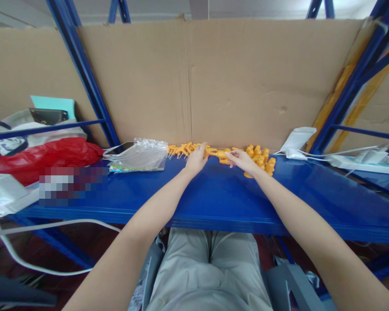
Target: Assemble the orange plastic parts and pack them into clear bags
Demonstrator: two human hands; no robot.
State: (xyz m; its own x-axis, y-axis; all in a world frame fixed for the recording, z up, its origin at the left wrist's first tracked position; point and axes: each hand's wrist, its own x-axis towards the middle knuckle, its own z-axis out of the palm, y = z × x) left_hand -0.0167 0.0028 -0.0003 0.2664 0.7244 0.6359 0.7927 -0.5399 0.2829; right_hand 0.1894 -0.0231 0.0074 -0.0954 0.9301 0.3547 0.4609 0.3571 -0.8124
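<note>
Both my arms reach forward over a blue metal shelf (220, 194). My left hand (196, 159) is closed on an orange plastic piece (214, 152) at the back of the shelf. My right hand (241, 160) pinches the other end of the same orange piece, fingers together. To the left lies a row of orange keychain-like pieces (180, 149). On the right sits a pile of several small orange figures (261, 157). All of them rest against the cardboard backing.
A clear plastic bag (142, 155) and a phone (119, 149) lie left of the orange pieces. A red bag (42, 157) and white bags sit far left. White chargers and cables (298, 147) lie right. Cardboard sheet (214, 82) backs the shelf; blue uprights (84, 73) flank it.
</note>
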